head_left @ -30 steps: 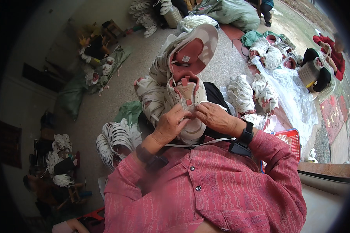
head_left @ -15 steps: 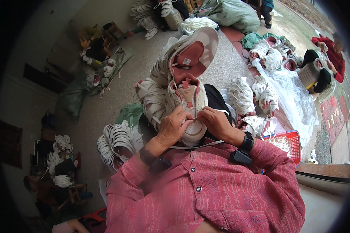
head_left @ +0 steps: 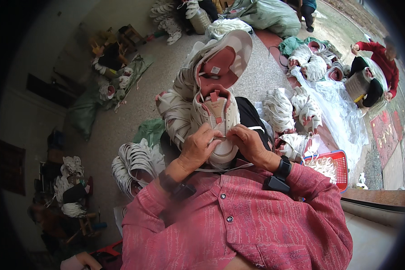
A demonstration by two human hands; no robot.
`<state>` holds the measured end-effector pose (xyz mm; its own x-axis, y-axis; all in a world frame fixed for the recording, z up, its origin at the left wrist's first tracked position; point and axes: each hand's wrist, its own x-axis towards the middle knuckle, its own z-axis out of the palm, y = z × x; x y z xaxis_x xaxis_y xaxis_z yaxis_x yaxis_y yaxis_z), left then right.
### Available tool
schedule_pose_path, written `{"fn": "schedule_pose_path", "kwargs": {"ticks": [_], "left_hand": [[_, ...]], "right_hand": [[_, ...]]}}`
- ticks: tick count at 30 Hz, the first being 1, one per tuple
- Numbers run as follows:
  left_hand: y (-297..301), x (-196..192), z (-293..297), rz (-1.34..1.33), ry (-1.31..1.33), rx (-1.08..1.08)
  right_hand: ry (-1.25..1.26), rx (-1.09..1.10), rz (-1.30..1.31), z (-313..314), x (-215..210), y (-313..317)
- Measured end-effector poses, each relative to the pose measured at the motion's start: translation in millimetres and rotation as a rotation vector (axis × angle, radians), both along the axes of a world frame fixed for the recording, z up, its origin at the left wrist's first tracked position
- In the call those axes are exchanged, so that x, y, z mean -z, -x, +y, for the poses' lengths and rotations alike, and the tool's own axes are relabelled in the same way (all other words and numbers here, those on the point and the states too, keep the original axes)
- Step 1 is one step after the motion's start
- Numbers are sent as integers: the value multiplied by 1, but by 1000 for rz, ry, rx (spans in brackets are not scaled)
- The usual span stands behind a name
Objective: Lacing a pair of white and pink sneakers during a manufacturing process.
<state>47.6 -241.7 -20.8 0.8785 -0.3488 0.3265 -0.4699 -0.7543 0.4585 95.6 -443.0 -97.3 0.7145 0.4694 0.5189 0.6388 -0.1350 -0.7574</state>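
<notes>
A white and beige sneaker (head_left: 218,108) with pink lining rests in front of my body, its toe toward me. My left hand (head_left: 199,145) pinches a white shoelace at the lower end of the sneaker's eyelets. Across from it, my right hand (head_left: 252,143) is also closed in a pinch on the lace, fingertips close to the left ones. A strip of lace shows past the right knuckles. The fingers partly hide the lace. Just beyond stands a nested stack of sneaker uppers (head_left: 180,112), with an upturned upper (head_left: 225,63) showing its pink inside.
Bundled uppers lie at left (head_left: 137,166) and right (head_left: 279,110). A red basket (head_left: 342,168) holds white laces. Clear plastic sheeting (head_left: 342,112) covers floor at right. A person in red (head_left: 382,63) sits beyond it. Green sacks (head_left: 274,18) lie at the back.
My hands stay pinched at the same spot on the sneaker, shifting only slightly. The person in red at right has spread their hands apart.
</notes>
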Motion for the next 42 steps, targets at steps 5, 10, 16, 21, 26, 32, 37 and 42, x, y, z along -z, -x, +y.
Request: {"fn": "schedule_pose_path", "kwargs": {"ticks": [5, 10, 16, 21, 26, 32, 37, 42], "left_hand": [[9, 7, 7, -11, 61, 2], [8, 7, 6, 16, 110, -15], [4, 5, 7, 46, 136, 15], [0, -1, 7, 92, 140, 34], [-8, -7, 12, 168, 165, 48], [-17, -14, 8, 279, 116, 36], [-17, -14, 5, 271, 123, 33], [-17, -13, 4, 226, 90, 34]], "right_hand": [[-103, -3, 365, -3, -6, 4], [-38, 21, 312, -6, -10, -2], [48, 105, 84, -1, -12, -2], [2, 136, 21, 2, -4, -3], [-210, -86, 374, -2, 10, 4], [-302, -62, 436, 0, 15, 6], [-268, -20, 237, 1, 16, 4], [-129, 49, -86, -2, 12, 4]]}}
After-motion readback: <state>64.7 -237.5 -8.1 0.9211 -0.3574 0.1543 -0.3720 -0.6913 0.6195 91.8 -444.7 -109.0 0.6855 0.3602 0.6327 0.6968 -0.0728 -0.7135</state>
